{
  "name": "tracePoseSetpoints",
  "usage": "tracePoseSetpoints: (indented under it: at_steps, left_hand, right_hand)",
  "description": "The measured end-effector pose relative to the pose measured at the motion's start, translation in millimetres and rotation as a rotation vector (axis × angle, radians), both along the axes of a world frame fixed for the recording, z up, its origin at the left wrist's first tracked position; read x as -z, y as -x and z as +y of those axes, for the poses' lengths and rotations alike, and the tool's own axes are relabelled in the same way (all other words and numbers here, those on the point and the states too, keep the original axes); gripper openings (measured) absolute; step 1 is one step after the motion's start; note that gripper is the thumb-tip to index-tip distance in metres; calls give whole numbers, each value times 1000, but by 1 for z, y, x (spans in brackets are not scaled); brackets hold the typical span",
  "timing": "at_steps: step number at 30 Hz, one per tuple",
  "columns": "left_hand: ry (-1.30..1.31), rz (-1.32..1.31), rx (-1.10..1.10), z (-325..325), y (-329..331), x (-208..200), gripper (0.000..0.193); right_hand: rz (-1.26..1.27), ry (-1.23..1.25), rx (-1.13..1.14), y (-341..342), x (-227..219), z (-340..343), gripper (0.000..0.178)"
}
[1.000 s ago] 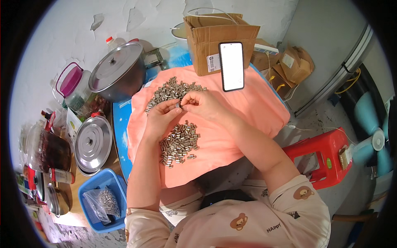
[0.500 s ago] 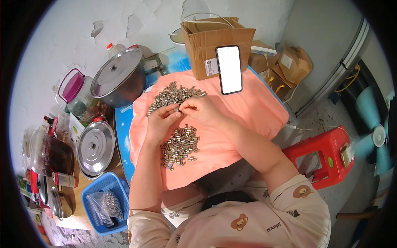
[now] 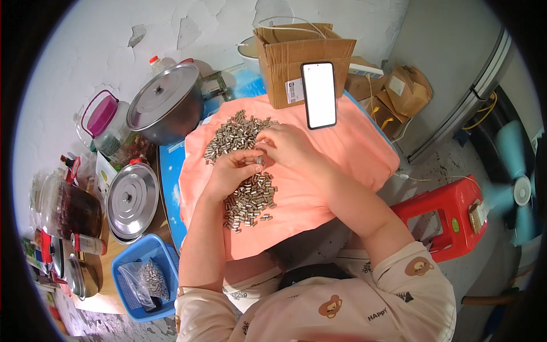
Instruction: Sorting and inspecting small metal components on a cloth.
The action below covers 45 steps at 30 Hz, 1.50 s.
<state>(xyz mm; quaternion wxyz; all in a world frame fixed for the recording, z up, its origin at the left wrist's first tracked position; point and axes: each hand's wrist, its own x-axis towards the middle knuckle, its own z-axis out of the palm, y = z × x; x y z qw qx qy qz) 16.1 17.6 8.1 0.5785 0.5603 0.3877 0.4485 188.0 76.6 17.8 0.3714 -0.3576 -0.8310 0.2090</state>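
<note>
- While the left hand [image 3: 231, 174] pinches a small silvery metal piece [image 3: 260, 161] between nearly closed thumb and forefinger, the right hand [image 3: 289, 147] is just beside it, fingers bent inward; whether they grip anything I cannot tell.
- Short, shiny metal cylinders lie in two loose heaps: an upper heap [image 3: 236, 132] beyond the hands and a lower heap [image 3: 250, 202] nearer the body, partly hidden by the left hand; the pinched piece is between them.
- Both heaps rest on a soft, wrinkled salmon-pink cloth [image 3: 362, 157] over a blue table [image 3: 171, 196].
- Behind the hands, a black-edged phone with a glowing white screen [image 3: 319, 96] leans upright against an open brown cardboard box [image 3: 277, 65].
- At left are a lidded round metal pot [image 3: 181, 119] and a blue mesh plastic basket [image 3: 125, 299] containing a clear bag of small metallic pieces [image 3: 154, 279].
</note>
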Motion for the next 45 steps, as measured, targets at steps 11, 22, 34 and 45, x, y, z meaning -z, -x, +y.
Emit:
tracePoseSetpoints:
  at_steps: [11, 22, 34, 45]
  left_hand:
    - [29, -114, -29, 5, 0, 3, 28]
    - [77, -397, -188, 6, 1, 1, 25]
    - [32, -198, -227, 3, -1, -3, 25]
    - [122, -339, -138, 2, -1, -5, 26]
  right_hand:
    - [-157, -198, -19, 10, 7, -4, 12]
    - [393, 350, -258, 9, 8, 4, 7]
    - [136, -314, -106, 15, 2, -11, 4]
    - [368, 496, -284, 5, 2, -3, 1]
